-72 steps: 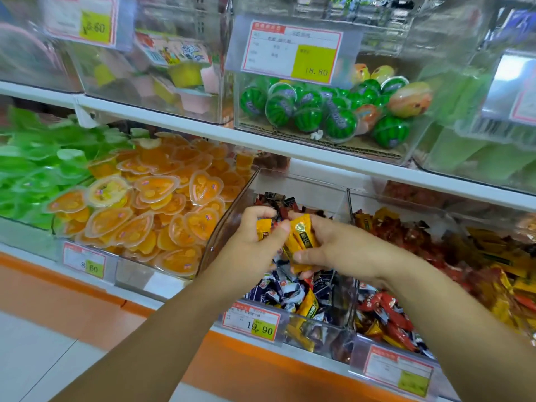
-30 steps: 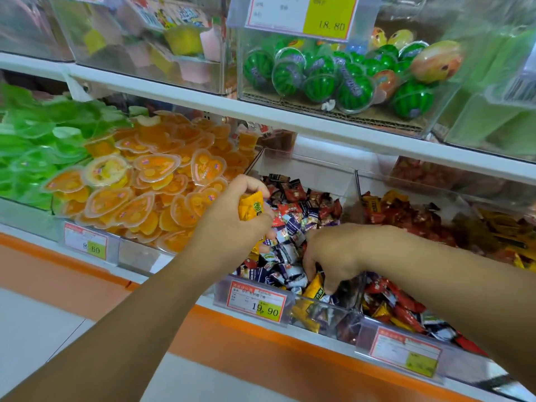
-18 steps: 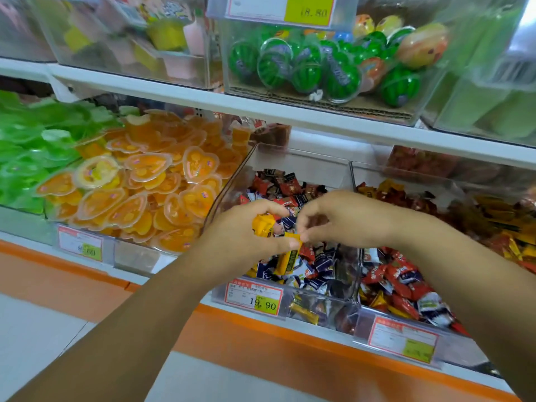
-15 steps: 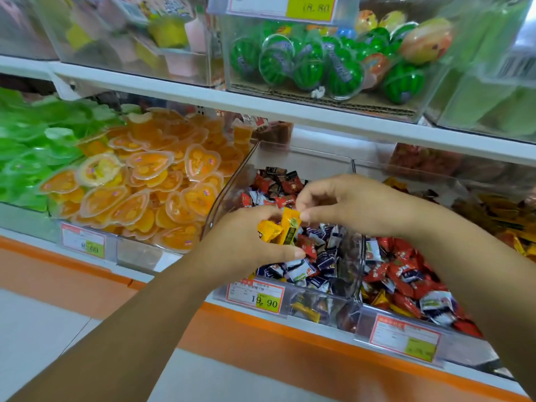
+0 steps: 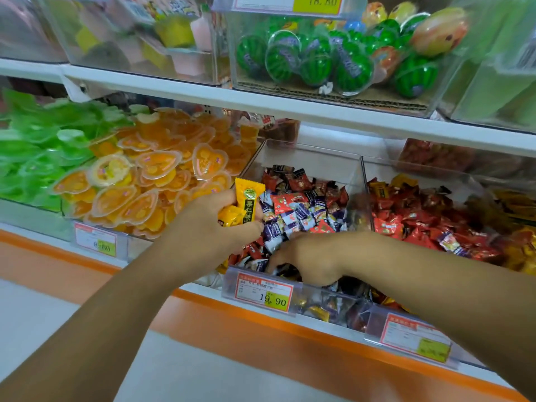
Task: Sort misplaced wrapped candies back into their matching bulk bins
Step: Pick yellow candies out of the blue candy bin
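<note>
I'm watching the right hand (image 5: 310, 261) dropping away from the handover of half a second ago. It is now digging into the near end of the middle bin (image 5: 311, 159), fingers curled down among the mixed red and purple wrappers, and I cannot tell whether they are pinching anything yet. The left hand (image 5: 208, 227) is staying up over the bin's left side, thumb and fingers clamping the yellow candies (image 5: 248, 200), the newest one standing upright above the fist. I judge the collecting is going on: strays are gathering in that hand, and none is travelling yet towards the yellow wrappers (image 5: 522, 250) on the far right.
</note>
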The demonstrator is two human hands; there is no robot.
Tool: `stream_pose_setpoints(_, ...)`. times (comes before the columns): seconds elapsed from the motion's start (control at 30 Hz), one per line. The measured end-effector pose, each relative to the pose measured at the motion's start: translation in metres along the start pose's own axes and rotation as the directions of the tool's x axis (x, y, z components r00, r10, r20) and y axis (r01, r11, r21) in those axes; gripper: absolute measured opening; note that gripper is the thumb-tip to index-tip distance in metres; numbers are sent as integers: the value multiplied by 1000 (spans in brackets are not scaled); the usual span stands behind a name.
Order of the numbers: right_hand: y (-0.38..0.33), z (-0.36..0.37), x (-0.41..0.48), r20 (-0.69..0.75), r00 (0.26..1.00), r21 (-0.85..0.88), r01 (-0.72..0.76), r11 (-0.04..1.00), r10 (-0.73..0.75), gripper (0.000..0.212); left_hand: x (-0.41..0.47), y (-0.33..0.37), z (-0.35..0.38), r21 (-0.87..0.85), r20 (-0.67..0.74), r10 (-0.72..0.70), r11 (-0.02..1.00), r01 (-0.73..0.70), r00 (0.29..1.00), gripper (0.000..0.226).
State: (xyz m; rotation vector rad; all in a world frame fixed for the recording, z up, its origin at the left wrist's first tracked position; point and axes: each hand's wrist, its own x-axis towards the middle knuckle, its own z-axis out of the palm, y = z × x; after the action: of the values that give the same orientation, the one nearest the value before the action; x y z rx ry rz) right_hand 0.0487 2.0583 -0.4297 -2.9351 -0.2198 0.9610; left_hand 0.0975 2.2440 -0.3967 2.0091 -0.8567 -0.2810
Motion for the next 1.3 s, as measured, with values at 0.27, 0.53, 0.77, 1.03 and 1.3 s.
stream_pose_setpoints(0.27, 12, -11, -12, -133, 987, 61, -78, 995, 86, 43, -7, 5, -5, 13, -20, -65, 998, 65, 998, 11)
stream_pose_setpoints(0.53, 36, -28, -30, -378, 909, 121, -139, 983, 175, 18, -6, 14, -4, -18, -24, -27, 999, 27, 999, 23)
stream_pose_setpoints(0.77, -4, -9, -7, -192, 981, 92, -3, 996, 20, 39, -6, 8, -2, 8, -61, -14, 1000, 14, 998, 30)
stream_pose_setpoints(1.03, 2, -25, -13, -340, 939, 371, 78, 925, 57, 22, -5, 2, -3, 20, -29, 6, 1000, -6, 1000, 14)
stream_pose_setpoints(1.3, 0, -15, -14, 278, 948, 42, -174, 984, 156, 42, -5, 4, -4, 61, -19, 13, 998, -12, 1000, 19)
